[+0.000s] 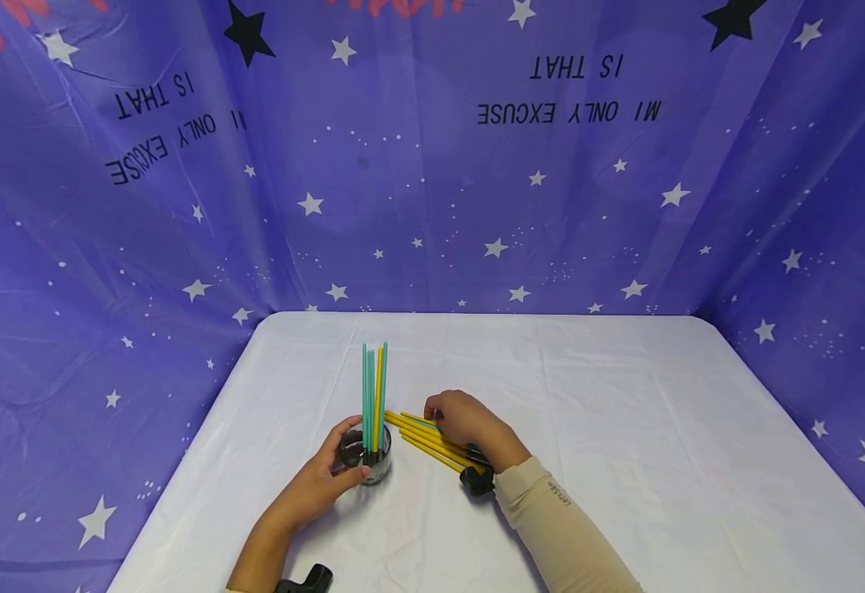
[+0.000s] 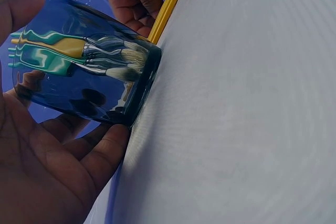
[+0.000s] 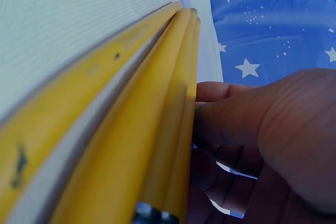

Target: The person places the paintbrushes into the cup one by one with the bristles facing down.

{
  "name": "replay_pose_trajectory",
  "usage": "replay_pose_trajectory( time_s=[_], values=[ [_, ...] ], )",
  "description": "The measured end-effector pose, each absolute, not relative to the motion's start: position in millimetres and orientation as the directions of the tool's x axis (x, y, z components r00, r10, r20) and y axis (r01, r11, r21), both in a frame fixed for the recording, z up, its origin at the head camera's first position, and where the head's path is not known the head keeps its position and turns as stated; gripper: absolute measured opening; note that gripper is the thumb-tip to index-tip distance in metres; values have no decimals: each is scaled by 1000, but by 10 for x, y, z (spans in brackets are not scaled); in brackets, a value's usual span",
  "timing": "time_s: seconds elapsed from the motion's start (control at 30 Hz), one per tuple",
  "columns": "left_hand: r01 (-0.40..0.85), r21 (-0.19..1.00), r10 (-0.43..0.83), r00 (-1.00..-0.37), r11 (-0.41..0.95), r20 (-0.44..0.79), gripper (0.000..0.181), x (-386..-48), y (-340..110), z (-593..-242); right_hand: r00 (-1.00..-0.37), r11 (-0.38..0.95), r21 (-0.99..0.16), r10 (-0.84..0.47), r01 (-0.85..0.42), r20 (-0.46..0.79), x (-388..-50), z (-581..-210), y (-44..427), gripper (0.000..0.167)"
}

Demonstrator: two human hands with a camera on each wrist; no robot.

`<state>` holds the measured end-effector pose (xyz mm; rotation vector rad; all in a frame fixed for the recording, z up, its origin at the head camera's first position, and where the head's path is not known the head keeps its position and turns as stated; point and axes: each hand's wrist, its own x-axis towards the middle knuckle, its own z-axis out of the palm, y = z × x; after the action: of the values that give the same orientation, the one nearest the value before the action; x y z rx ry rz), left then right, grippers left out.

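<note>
My left hand (image 1: 321,478) grips a clear glass mug (image 1: 378,471), thumb on the near side and fingers round the other. Inside the mug, several teal paintbrushes (image 1: 367,395) and a yellow paintbrush (image 1: 379,395) stand bristles down, as the left wrist view shows. To the right, my right hand (image 1: 465,420) is at a pile of yellow paintbrushes (image 1: 432,445) lying on the table, its fingers bent beside their handles. Among them a teal handle (image 1: 419,422) runs toward the fingers. The yellow handles (image 3: 157,114) hide the fingertips in the right wrist view, so a pinch is unclear.
A white cloth (image 1: 625,461) covers the table. Purple star-patterned curtains (image 1: 440,189) hang behind it and at both sides. Black wrist mounts (image 1: 477,481) show at the right wrist and near the left forearm.
</note>
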<state>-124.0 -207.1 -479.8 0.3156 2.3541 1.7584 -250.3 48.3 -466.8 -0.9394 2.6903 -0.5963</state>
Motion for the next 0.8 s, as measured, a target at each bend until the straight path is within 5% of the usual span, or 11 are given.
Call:
replay_pose_trajectory(
  time_s=[0.8],
  values=[
    [59, 960, 269, -963, 274, -17, 75, -1240, -2066, -4797, -765, 534, -760, -639, -370, -76, -2558, -4454, 699, 21]
  ],
)
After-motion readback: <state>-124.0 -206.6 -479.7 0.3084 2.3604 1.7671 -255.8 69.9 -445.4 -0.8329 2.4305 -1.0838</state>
